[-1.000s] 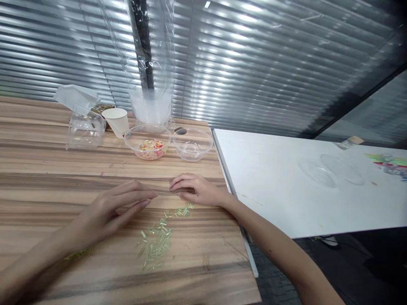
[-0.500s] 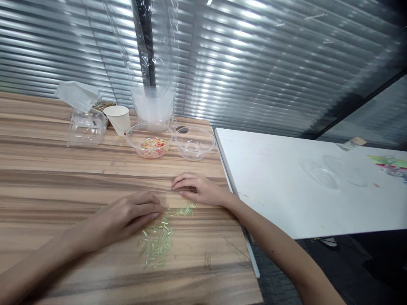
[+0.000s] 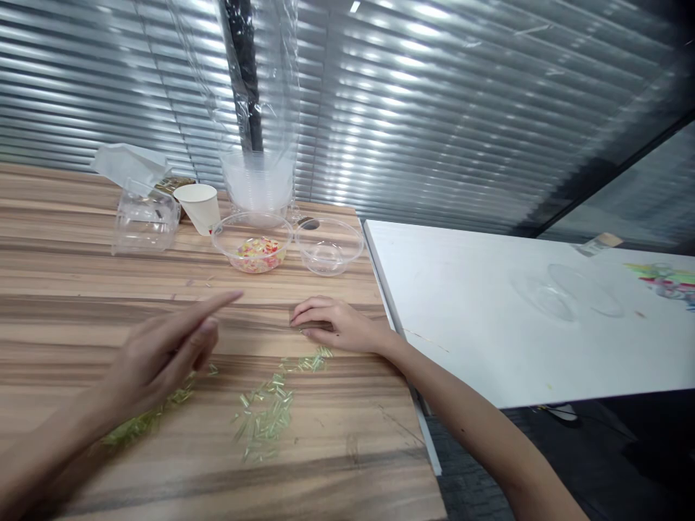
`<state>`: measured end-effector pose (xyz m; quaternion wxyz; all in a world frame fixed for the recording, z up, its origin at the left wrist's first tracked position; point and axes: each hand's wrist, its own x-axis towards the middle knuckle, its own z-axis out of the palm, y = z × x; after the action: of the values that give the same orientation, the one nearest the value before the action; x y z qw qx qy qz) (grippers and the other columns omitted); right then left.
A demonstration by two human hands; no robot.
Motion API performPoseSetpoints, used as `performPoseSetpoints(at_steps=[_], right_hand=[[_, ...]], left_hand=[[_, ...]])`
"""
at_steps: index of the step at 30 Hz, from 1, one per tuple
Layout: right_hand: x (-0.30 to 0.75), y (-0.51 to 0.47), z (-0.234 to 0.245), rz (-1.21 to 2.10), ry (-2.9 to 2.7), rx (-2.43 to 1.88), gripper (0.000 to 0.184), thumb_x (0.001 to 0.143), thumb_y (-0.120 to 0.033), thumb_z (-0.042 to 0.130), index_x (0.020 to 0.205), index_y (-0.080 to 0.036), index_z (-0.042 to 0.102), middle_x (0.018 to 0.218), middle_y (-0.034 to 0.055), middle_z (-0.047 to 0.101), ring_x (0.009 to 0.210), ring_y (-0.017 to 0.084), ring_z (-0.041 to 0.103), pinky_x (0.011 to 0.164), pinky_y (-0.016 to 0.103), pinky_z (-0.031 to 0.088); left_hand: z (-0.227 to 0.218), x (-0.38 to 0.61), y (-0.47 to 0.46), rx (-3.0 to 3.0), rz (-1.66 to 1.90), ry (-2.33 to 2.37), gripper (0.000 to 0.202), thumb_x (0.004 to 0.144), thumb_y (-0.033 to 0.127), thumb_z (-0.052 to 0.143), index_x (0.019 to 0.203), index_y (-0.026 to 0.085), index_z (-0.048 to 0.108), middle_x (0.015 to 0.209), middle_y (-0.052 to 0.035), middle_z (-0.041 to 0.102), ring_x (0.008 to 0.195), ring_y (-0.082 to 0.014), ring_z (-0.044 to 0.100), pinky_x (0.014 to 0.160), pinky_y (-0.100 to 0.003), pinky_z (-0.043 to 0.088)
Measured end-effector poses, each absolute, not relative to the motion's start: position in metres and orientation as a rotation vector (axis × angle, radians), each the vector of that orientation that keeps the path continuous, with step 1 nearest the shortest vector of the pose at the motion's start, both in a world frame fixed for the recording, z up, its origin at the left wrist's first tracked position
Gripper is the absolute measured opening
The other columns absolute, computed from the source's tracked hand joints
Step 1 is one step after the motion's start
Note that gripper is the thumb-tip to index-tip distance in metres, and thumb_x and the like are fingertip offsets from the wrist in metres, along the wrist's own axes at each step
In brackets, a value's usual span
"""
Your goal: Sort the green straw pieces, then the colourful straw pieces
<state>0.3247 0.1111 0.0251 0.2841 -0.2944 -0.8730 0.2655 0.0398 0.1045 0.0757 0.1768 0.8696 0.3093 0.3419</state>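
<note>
Left hand [image 3: 163, 354]: index stretched apart from curled fingers, nothing seen held
Right hand [image 3: 331, 323]: fingers bent, grip cannot be told
Pale pieces [image 3: 278, 407]: near, loose, right of left hand
Yellow-green pieces [image 3: 130, 428]: near left, partly hidden
Already contained: mixed bits [image 3: 260, 253] in a far bowl [image 3: 222, 250]
Left loose: both piles

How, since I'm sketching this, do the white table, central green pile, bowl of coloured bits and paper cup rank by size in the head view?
White table
Central green pile and bowl of coloured bits: unsure, the pile being nearer the camera
Paper cup
</note>
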Motion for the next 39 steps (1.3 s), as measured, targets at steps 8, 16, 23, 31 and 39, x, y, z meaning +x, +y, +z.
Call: performPoseSetpoints(at_steps=[8,16,23,31,39], right_hand=[[0.324,0.11,0.027,0.714,-2.343,-0.797,0.025,0.087,-0.006,0.054,0.106,-0.016,0.067,0.113,0.0099,0.066,0.108,0.018,0.061,0.099,0.036,0.048],[0.325,0.112,0.023,0.686,-2.336,-0.779,0.023,0.088,-0.008,0.055,0.105,-0.016,0.068,0.111,0.0094,0.066,0.106,0.018,0.062,0.097,0.035,0.049],[0.324,0.109,0.029,0.746,-2.296,-0.798,0.019,0.091,-0.013,0.054,0.104,-0.016,0.068,0.111,0.0094,0.068,0.107,0.017,0.063,0.096,0.035,0.049],[0.332,0.108,0.038,0.711,-2.012,-0.977,0.018,0.091,-0.018,0.056,0.102,-0.018,0.07,0.107,0.007,0.072,0.102,0.017,0.065,0.091,0.032,0.05],[0.347,0.11,0.047,0.932,-2.186,-1.12,0.013,0.086,-0.022,0.066,0.095,-0.015,0.073,0.094,0.0061,0.073,0.08,0.015,0.066,0.07,0.025,0.051]], left_hand=[[0.098,0.047,0.1,2.252,1.455,0.988,0.037,0.081,0.006,0.043,0.1,0.023,0.07,0.044,0.0094,0.051,0.038,-0.0078,0.051,0.04,-0.018,0.041],[0.103,0.057,0.1,2.073,1.438,1.171,0.027,0.072,0.013,0.04,0.08,0.017,0.066,0.041,0.0076,0.055,0.036,-0.0091,0.053,0.042,-0.021,0.043],[0.09,0.05,0.109,1.73,1.487,1.077,0.028,0.086,0.013,0.048,0.107,0.015,0.066,0.046,0.008,0.056,0.042,-0.0116,0.057,0.052,-0.026,0.047],[0.085,0.051,0.109,1.667,1.419,1.135,0.047,0.09,0.023,0.05,0.137,0.014,0.051,0.049,0.0055,0.063,0.048,-0.0158,0.063,0.062,-0.031,0.051],[0.088,0.049,0.118,1.498,1.558,1.241,0.035,0.071,0.014,0.05,0.1,0.013,0.068,0.037,0.0066,0.054,0.045,-0.0149,0.058,0.053,-0.026,0.049]])
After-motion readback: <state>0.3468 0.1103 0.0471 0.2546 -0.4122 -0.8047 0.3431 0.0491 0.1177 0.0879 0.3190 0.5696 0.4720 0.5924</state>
